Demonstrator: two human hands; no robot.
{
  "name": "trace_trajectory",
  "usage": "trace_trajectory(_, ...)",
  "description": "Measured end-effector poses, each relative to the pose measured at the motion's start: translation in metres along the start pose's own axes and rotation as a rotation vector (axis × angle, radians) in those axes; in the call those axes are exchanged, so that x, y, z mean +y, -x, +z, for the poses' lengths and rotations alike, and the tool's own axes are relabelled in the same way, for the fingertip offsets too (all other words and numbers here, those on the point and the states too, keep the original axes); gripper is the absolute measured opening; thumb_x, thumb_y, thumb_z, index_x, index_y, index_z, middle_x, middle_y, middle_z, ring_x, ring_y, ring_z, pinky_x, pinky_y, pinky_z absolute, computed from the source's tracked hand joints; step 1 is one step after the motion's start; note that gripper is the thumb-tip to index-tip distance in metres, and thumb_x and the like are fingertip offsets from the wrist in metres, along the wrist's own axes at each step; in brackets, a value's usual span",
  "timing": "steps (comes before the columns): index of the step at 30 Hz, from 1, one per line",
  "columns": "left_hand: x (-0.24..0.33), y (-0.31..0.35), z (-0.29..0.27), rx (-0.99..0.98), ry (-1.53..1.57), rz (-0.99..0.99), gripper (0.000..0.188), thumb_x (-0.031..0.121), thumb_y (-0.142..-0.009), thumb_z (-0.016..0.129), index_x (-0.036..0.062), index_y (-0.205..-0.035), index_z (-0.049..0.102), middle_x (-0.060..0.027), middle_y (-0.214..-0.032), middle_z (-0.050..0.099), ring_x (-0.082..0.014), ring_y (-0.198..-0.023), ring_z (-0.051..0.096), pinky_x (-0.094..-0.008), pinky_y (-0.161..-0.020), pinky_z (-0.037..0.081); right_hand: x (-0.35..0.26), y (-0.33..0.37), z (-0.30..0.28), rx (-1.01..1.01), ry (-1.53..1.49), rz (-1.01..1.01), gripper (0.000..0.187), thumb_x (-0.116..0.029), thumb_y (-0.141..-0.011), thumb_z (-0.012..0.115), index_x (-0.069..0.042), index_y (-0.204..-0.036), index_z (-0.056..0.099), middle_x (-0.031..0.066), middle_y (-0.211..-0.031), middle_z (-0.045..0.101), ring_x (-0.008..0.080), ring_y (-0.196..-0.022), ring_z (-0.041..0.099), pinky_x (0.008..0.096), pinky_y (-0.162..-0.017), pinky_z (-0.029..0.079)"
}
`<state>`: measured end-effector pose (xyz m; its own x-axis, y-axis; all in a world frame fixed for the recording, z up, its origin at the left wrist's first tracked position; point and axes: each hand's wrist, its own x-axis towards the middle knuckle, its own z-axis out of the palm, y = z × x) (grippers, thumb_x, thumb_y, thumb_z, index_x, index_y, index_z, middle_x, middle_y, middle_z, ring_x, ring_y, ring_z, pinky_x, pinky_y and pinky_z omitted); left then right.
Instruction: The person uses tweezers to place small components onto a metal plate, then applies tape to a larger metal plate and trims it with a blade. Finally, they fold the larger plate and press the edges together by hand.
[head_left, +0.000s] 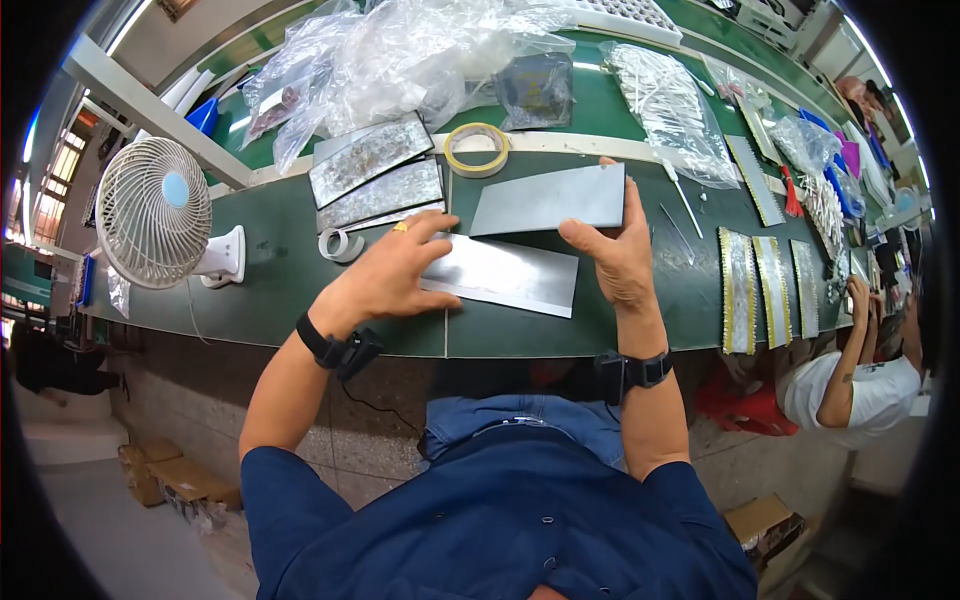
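**Grey plate (pixel 550 200) in the right hand (pixel 620 250), silver plate (pixel 510 275) on the table (pixel 690 300)**

We see the grey plate in the middle of the bench, tilted, with its right end raised from the table. The right hand holds it by this end: the thumb is on the near side, and the other fingers go behind the right edge, with one tip showing at the far edge. Just nearer to us, the silver plate lies flat and shiny, partly covered in our view by the grey one. The left hand is at its left end, with thumb and fingers spread wide apart; we cannot tell if they press on the metal. Each wrist wears a dark band.

Beyond the left hand we find a pile of mottled plates (pixel 370 160), one lying across another. Just beside the pile, on its right, is a yellow tape roll (pixel 476 172), and at its near left corner a white roll (pixel 352 250). Farther left stands a white fan (pixel 155 213).

At the far side, clear plastic bags (pixel 390 60) make a big heap, and to the right of them lies a bag of white sticks (pixel 655 100). On the right part of the table we notice strips with yellow edges (pixel 737 290), and past them a co-worker in a white shirt (pixel 850 390).
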<state>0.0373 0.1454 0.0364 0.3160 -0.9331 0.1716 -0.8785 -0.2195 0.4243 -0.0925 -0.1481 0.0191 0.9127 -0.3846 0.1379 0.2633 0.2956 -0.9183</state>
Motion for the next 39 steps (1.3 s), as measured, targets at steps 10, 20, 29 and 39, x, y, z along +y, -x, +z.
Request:
trace_trajectory(10,0.055,0.031,0.040,0.108,0.037,-0.043,0.046,0.024,-0.078,0.094,-0.0019,-0.093,0.060,-0.0239,-0.152,0.055,-0.0481,-0.136,0.055,-0.0503,-0.108,0.051,0.001,0.027,-0.033,0.168,-0.023,0.143,0.057,-0.004,-0.105,0.065,0.000,-0.158,0.045,0.0138,-0.133,0.071,0.0172,-0.115,0.071,0.0324,-0.097,0.060)
trace_trajectory(20,0.077,0.054,0.051,0.377,0.161,-0.352,0.047,0.014,-0.077,0.096,-0.0071,-0.104,0.063,-0.0246,-0.166,0.042,-0.0451,-0.144,0.053,-0.0499,-0.114,0.052,-0.003,0.049,0.001,0.162,0.971,-0.002,0.059,-0.016,-0.102,0.073,0.003,-0.153,0.052,0.0215,-0.133,0.070,0.0286,-0.116,0.070,0.0395,-0.099,0.056)
trace_trajectory(29,0.084,0.055,0.066,0.387,0.203,-0.275,0.067,0.010,-0.077,0.095,-0.0036,-0.132,0.059,-0.0264,-0.164,0.043,-0.0454,-0.145,0.053,-0.0500,-0.116,0.051,-0.010,0.115,0.000,0.011,1.195,-0.163,0.061,-0.012,-0.095,0.077,0.004,-0.150,0.054,0.0282,-0.136,0.065,0.0445,-0.131,0.060,0.0487,-0.112,0.049)
trace_trajectory(39,0.110,0.053,0.076,0.539,0.321,-0.435,0.070,0.002,-0.086,0.089,0.0029,-0.147,0.056,-0.0202,-0.161,0.048,-0.0352,-0.141,0.058,-0.0439,-0.102,0.061,-0.012,0.122,-0.003,-0.068,1.201,-0.202,0.056,-0.009,-0.094,0.077,0.004,-0.145,0.058,0.0258,-0.136,0.067,0.0445,-0.129,0.062,0.0466,-0.110,0.051)
